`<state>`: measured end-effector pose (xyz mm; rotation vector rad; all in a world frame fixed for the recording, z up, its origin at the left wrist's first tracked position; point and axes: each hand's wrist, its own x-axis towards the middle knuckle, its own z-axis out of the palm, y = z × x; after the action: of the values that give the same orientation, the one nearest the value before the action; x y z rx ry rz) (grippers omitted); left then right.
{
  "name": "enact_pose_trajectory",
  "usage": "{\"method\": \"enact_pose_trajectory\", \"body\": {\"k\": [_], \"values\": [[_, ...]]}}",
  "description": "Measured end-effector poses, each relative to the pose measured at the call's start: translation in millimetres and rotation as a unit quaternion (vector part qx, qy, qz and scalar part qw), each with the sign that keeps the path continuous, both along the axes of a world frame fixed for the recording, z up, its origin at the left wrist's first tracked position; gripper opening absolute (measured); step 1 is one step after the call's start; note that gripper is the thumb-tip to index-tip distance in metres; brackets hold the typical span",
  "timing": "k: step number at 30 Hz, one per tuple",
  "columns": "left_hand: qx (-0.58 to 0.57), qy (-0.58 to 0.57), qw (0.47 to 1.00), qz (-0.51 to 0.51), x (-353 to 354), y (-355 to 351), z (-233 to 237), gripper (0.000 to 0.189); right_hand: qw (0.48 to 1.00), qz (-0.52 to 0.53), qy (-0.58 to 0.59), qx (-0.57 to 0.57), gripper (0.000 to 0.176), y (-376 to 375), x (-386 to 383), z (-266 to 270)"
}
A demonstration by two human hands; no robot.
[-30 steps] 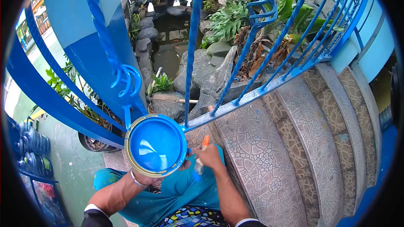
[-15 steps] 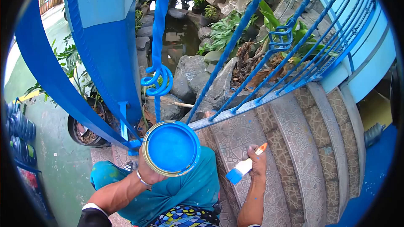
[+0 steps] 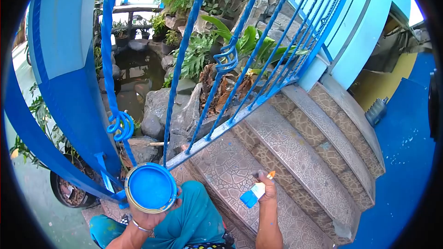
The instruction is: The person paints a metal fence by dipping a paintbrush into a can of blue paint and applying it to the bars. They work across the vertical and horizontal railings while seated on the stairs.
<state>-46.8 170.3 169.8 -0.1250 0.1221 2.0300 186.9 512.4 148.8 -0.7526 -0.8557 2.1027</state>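
My left hand (image 3: 150, 216) is wrapped round an open paint can (image 3: 151, 187) of blue paint, held above my knee with its mouth toward me. In my right hand (image 3: 268, 189) is a paintbrush (image 3: 253, 194), gripped by its white and orange handle, its bristles coated blue and pointing down to the left. The brush hangs over the patterned steps, apart from the can and the railing. Beyond the can stands the blue twisted-bar railing (image 3: 178, 78), with a scrolled bar (image 3: 121, 126) closest to the can.
Curved stone-patterned steps (image 3: 295, 150) rise to the right. Behind the railing lie rocks and a pond (image 3: 138, 76). A blue pillar (image 3: 76, 110) and a potted plant (image 3: 69, 184) stand at left. A plastic bottle (image 3: 376, 110) lies on the far right.
My view has turned to the right, so the railing and pillar sit further left. Both hands keep their hold on the can and the brush. The brush remains over the steps.
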Motion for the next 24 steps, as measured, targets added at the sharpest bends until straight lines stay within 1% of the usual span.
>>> {"method": "enact_pose_trajectory", "body": {"k": [2,4,7,10,11,14,16,19,21,23,24], "values": [[0.008,-0.012,1.000,-0.006,-0.8,1.1,-6.8,0.082,1.000,-0.009,0.016,0.006,0.020,6.0,9.8,-18.2],[0.005,-0.019,1.000,-0.001,1.6,-0.2,-4.6,0.083,0.999,-0.022,0.033,-0.011,0.030,-5.4,10.1,-10.5],[0.013,-0.026,1.000,-0.010,-2.3,1.2,-13.2,0.084,0.999,0.022,-0.009,0.022,0.043,-15.2,3.5,7.7],[0.038,-0.016,0.999,0.004,0.7,1.1,-6.1,0.083,0.999,0.039,-0.025,-0.018,0.044,-8.8,7.3,0.5],[0.022,0.018,1.000,0.007,-0.7,-0.5,-11.5,0.082,0.998,0.051,-0.034,0.009,0.043,-3.8,8.9,-7.9],[-0.020,-0.015,0.999,0.041,-3.2,2.2,-25.4,0.072,0.997,0.043,0.054,-0.046,0.057,3.8,9.8,-8.1],[-0.017,-0.008,0.999,0.039,-2.6,-1.6,-16.0,0.070,0.997,0.027,0.060,-0.040,0.051,-14.8,-9.3,41.0],[0.026,-0.001,0.999,0.043,-3.2,-1.2,-8.2,0.070,0.995,0.028,0.099,0.001,0.038,-33.0,-36.7,95.3],[0.008,0.008,0.999,0.052,-2.6,-0.6,-8.0,0.068,0.986,0.109,0.086,0.090,0.036,-51.3,-56.6,138.3],[-0.005,-0.001,0.998,0.055,-3.4,0.7,-16.4,0.064,0.965,0.180,0.071,0.175,0.042,-68.0,-75.6,176.6],[-0.001,-0.012,0.999,0.050,-3.9,0.7,-16.9,0.063,0.951,0.193,0.065,0.234,0.041,-77.1,-85.6,191.8]]}}
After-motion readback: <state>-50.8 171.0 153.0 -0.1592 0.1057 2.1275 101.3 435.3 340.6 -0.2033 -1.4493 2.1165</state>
